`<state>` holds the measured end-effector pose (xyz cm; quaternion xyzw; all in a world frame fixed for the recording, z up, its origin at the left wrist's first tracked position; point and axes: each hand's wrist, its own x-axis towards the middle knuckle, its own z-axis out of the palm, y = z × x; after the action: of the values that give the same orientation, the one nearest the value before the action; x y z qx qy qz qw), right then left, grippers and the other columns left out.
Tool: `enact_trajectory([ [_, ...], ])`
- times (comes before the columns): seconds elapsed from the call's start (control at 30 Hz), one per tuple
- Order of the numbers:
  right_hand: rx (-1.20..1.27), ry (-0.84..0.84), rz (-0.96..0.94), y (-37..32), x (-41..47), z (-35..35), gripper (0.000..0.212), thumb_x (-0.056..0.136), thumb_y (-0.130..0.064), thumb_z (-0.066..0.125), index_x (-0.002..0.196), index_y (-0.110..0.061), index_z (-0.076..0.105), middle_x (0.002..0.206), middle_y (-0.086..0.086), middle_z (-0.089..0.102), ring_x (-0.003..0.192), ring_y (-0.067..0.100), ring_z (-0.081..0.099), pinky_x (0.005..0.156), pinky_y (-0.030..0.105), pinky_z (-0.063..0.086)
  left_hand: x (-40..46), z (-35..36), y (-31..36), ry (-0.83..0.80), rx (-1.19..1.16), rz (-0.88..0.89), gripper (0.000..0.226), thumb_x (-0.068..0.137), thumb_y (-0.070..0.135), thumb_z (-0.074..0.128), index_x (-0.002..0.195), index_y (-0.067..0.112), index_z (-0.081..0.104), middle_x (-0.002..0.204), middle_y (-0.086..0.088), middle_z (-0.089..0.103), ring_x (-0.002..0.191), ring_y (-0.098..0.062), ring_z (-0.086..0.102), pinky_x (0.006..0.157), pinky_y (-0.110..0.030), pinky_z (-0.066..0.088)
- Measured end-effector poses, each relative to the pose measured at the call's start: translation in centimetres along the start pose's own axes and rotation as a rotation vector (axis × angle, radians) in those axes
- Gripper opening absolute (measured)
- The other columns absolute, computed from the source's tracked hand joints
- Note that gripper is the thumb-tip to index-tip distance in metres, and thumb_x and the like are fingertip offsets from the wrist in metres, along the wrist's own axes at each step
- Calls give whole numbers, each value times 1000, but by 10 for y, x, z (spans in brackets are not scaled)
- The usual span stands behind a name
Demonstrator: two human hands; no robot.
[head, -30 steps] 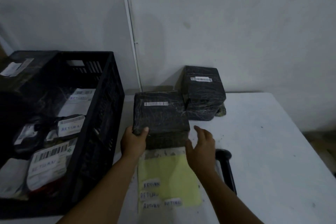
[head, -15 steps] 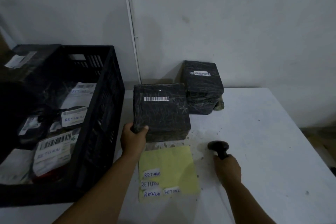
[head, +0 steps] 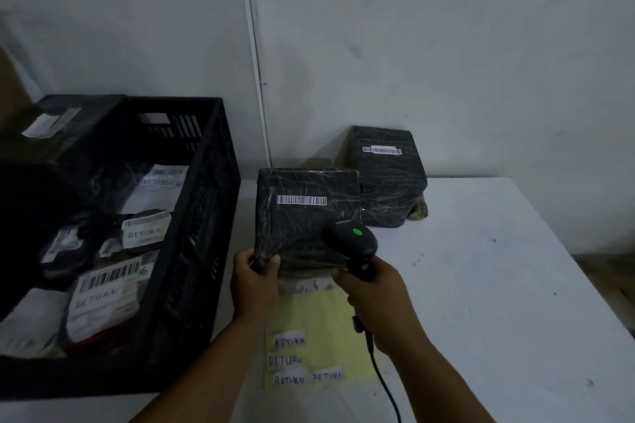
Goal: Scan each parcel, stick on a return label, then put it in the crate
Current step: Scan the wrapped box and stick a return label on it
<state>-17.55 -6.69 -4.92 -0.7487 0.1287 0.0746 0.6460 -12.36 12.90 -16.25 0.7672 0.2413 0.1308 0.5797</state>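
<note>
Centre frame: left hand (head: 255, 280) grips a black parcel (head: 304, 216); right hand (head: 372, 288) grasps a scanner (head: 350, 242) over it.

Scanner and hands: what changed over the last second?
The right hand left the parcel's edge, gripped the scanner lying on the table and raised it over the front parcel. The left hand kept holding that parcel's corner; the rear parcel and crate stayed.

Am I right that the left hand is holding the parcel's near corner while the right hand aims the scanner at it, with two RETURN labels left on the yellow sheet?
Not quite: the head view shows four RETURN labels on the yellow sheet, not two. The left hand does hold the parcel, and the right hand aims the scanner at it.
</note>
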Motion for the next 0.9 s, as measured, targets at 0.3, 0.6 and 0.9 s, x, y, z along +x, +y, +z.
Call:
enact_trajectory([
  [0.3, -91, -31, -28, -19, -17, 25, 17, 87, -38, 73, 100, -30, 66, 76, 1, 71, 67, 17, 70, 68, 38, 62, 4, -9, -9, -57, 45, 5, 37, 80, 31, 80, 103, 26, 51, 90, 14, 62, 82, -6, 62, 64, -25, 46],
  [0.6, -33, -40, -4, -24, -29, 23, 16, 87, -36, 73, 99, -26, 67, 79, 6, 72, 65, 15, 69, 67, 43, 62, -2, -13, -12, -75, 44, 40, 38, 82, 28, 79, 106, 22, 51, 93, 10, 62, 83, -8, 62, 70, -30, 50],
  [0.9, 4, -52, 16, -34, -41, 16, 17, 87, -35, 74, 99, -24, 67, 84, 11, 70, 72, 20, 70, 59, 21, 56, -6, -15, -11, -90, 53, 67, 36, 83, 26, 78, 107, 20, 51, 93, 10, 62, 82, -2, 61, 62, -22, 43],
])
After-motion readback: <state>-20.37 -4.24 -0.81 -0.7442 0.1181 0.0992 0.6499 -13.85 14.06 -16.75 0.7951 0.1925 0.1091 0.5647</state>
